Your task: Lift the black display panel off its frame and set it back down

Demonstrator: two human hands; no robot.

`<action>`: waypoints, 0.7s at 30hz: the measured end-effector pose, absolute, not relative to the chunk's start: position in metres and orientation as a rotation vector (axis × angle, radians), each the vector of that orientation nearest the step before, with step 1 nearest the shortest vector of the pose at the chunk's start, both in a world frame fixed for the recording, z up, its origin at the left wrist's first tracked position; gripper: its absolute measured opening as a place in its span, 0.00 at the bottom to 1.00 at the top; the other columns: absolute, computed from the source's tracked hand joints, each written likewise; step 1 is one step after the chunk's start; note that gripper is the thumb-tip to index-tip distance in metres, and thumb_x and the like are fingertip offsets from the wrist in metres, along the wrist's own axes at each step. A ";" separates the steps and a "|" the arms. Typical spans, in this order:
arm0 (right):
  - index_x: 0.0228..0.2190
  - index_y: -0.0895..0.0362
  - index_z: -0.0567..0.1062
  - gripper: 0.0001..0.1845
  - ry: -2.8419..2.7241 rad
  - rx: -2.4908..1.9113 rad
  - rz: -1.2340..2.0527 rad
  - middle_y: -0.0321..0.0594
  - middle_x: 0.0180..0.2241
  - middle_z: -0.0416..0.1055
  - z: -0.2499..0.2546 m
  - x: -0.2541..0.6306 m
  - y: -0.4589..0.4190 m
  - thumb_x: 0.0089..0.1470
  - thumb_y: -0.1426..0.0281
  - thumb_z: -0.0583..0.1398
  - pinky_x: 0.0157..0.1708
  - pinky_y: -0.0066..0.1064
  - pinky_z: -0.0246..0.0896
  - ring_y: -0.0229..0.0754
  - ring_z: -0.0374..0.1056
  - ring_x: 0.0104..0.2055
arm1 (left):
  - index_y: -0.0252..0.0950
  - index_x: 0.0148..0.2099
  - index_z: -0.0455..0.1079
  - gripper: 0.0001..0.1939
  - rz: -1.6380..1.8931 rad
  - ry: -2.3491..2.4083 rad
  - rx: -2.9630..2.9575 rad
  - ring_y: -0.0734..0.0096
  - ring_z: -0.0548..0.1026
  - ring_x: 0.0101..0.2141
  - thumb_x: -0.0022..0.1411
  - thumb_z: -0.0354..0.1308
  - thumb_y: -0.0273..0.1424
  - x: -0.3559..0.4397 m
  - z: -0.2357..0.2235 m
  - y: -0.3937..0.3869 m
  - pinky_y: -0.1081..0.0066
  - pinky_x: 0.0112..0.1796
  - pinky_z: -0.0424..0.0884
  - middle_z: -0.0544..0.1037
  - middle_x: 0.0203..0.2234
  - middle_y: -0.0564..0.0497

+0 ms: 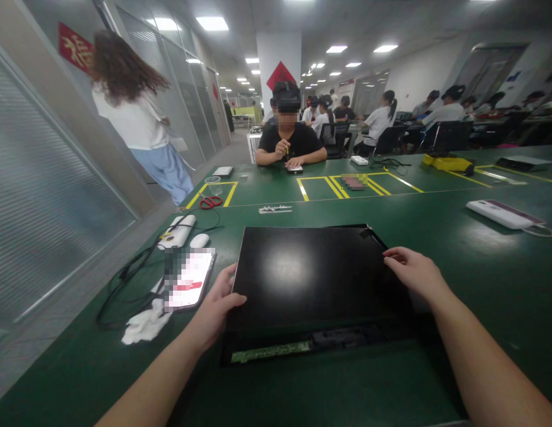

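A black, glossy display panel (297,273) is in front of me, tilted over a dark frame (377,238) whose edge shows at the far right corner. Along the near side, a green circuit board strip (271,352) is visible below the panel. My left hand (220,299) grips the panel's left edge, thumb on the face and fingers behind. At the right edge, my right hand (411,270) has its thumb and fingers closed on the rim; its fingertips are partly hidden, and whether they also touch the frame is unclear.
On the left lie a lit phone (193,279), crumpled tissue (146,321), a white mouse (200,241), cables and red-handled scissors (210,203). A white device (498,214) rests at right. Across the green table sits a person (291,139); another person (133,112) stands at left.
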State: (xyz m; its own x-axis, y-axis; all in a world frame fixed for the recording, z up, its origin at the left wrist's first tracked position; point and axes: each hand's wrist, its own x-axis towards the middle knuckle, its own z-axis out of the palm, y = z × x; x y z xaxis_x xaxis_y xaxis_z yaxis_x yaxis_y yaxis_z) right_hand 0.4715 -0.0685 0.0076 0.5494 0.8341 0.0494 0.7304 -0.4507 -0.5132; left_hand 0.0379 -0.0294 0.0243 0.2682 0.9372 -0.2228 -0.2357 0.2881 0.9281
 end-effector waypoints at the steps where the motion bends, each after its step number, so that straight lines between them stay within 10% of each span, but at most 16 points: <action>1: 0.37 0.49 0.80 0.17 -1.267 -2.311 0.288 0.36 0.35 0.79 0.008 0.471 -0.069 0.50 0.57 0.57 0.36 0.36 0.61 0.47 0.73 0.38 | 0.41 0.61 0.64 0.39 0.967 0.955 0.928 0.50 0.80 0.46 0.44 0.66 0.23 0.038 0.024 -0.030 0.60 0.42 0.76 0.81 0.46 0.47; 21: 0.36 0.49 0.81 0.16 -1.369 -2.346 0.177 0.37 0.34 0.80 0.012 0.468 -0.069 0.50 0.58 0.57 0.32 0.36 0.61 0.48 0.75 0.36 | 0.41 0.59 0.65 0.37 0.954 0.936 0.951 0.50 0.80 0.45 0.45 0.65 0.22 0.037 0.020 -0.028 0.58 0.43 0.76 0.81 0.48 0.46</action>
